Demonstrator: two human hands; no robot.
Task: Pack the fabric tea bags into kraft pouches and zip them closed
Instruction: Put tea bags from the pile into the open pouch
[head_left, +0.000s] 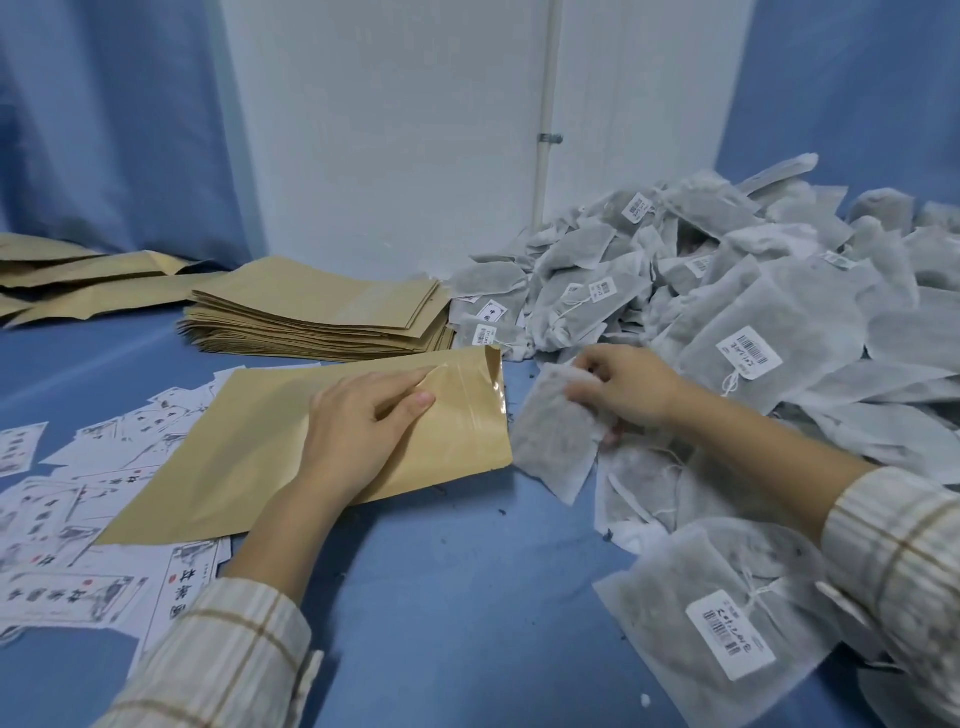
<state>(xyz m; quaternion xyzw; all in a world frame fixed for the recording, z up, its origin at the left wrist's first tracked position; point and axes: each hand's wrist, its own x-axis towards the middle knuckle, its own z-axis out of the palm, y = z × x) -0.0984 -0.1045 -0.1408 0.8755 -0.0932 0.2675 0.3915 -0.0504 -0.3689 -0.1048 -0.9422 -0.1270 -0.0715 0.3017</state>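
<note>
Now, left hand (358, 421): we are pinching the kraft pouch (291, 447) mouth, pouch lying on the worktop (467, 597).
Right hand (623, 387): we are gripping a fabric tea bag (556, 441) just beside the pouch mouth.

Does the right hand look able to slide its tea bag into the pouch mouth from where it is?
Probably yes: the right hand grips the tea bag just beside the pouch mouth, which the left hand holds, with nothing between.

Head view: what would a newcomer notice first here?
First, the big heap of grey tea bags at right. Then, in the middle, the left hand holding a kraft pouch flat on the blue table, while the right hand grips one tea bag beside its mouth.
</note>
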